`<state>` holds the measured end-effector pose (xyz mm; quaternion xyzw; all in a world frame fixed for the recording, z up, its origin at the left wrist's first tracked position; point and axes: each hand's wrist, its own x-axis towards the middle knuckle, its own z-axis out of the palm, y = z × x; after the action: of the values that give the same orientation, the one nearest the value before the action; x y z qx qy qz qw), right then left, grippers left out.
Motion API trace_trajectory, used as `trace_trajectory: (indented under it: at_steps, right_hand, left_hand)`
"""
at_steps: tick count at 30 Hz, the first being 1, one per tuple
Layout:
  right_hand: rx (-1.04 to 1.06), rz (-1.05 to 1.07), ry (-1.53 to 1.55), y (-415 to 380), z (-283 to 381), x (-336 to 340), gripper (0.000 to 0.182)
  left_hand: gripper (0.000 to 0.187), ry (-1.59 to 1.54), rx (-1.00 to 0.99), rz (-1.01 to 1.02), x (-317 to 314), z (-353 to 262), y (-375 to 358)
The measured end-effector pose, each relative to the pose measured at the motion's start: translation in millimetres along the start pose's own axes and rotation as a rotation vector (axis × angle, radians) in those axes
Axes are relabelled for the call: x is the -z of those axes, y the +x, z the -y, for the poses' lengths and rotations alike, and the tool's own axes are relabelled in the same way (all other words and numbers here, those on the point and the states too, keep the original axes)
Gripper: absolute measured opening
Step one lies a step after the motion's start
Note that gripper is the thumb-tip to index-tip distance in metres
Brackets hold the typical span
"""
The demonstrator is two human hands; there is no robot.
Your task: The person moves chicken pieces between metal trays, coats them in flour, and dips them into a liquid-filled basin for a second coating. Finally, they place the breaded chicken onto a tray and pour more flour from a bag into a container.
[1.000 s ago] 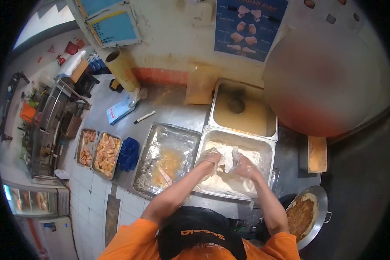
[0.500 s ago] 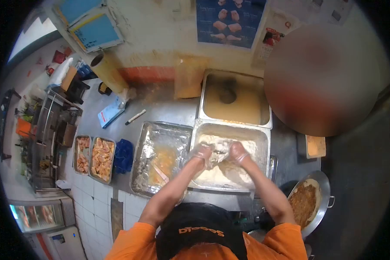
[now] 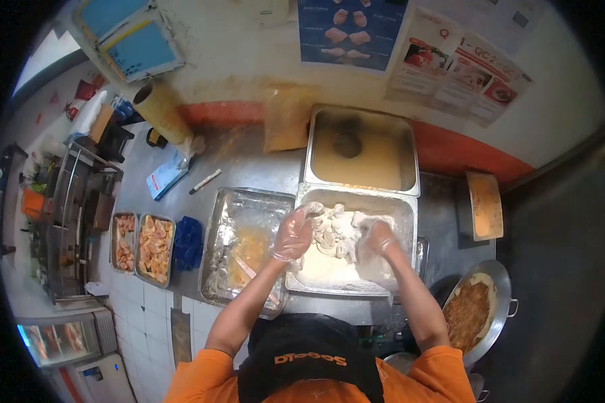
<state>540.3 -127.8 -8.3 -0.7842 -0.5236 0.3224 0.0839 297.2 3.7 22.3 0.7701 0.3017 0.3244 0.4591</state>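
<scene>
Fingers of the clear-gloved left hand (image 3: 293, 236) curled beside irregular white-coated lumps (image 3: 336, 232), grip unclear; on the clear-gloved right hand (image 3: 379, 239), blurred beyond telling. Far right, a white-and-red paper poster (image 3: 469, 79) read "QC 2".

A messy heap of lumpy pieces (image 3: 337, 233) can be seen just right of centre, all caked in white. They're bedded on loose pale powder (image 3: 326, 271), held in a metal pan (image 3: 402, 205).

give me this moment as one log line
left hand: over left rim of powder tray; right hand: over powder tray; coated pieces: between hands; grip: unclear
</scene>
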Motion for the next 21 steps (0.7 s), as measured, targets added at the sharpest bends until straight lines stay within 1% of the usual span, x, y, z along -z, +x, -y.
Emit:
trace_trajectory:
  at_steps: [1, 3, 5, 7, 9, 12, 13, 15, 16, 18, 19, 20, 21]
  right_hand:
    - [0.098, -0.201, 0.117, 1.3, -6.5, 1.4, 0.049]
    - [0.054, -0.096, -0.007, 17.3, 6.6, -7.1, 0.066]
    - [0.093, -0.156, -0.265, 34.5, 21.9, -52.3, 0.079]
    - [0.155, -0.203, -0.473, 41.6, 52.0, -87.6, 0.08]
    - [0.146, -0.074, -0.493, 23.0, 92.7, -76.1, 0.076]
    - [0.216, -0.001, -0.452, 16.1, 104.8, -53.3, 0.067]
    - [0.361, -0.079, -0.52, 20.5, 93.6, -49.4, 0.05]
    - [0.278, -0.108, -0.267, 27.6, 77.3, -33.8, 0.042]
    - [0.24, -0.118, -0.143, 31.4, 70.7, -22.5, 0.039]
    - [0.072, 0.156, -0.071, 38.4, 46.0, 12.5, 0.049]
    - [0.046, 0.205, 0.008, 33.0, 30.5, 18.6, 0.052]
    - [0.017, 0.253, 0.086, 27.6, 15.0, 24.6, 0.056]
    - [0.052, 0.206, 0.202, 19.6, -2.0, 24.9, 0.058]
  left_hand:
    - [0.027, -0.007, 0.023, -0.039, -1.3, 4.1, -5.4]
    - [0.024, -0.027, 0.055, -0.113, -7.8, 13.9, -9.4]
    - [0.024, -0.017, 0.017, -0.129, -5.9, 1.5, -6.5]
    - [0.023, -0.011, 0.003, -0.143, -2.7, -8.6, -3.4]
    - [0.023, -0.007, 0.019, -0.147, 0.0, -12.0, -5.7]
    - [0.024, -0.036, 0.056, -0.164, -4.8, -0.4, -9.6]
    - [0.024, -0.178, 0.137, -0.14, -3.7, -8.1, -7.8]
    - [0.025, -0.465, 0.301, -0.111, -1.7, -23.9, -3.1]
    - [0.025, -0.424, 0.285, -0.062, -5.5, -10.9, -0.7]
    - [0.027, -0.337, 0.269, 0.04, -15.2, 27.4, 2.0]
    - [0.047, 0.072, 0.102, 0.299, -1.5, 7.9, 15.1]
    - [0.052, 0.227, 0.082, 0.401, -11.4, 18.0, 15.2]
    - [0.057, 0.383, 0.054, 0.503, -30.6, 34.4, 16.6]
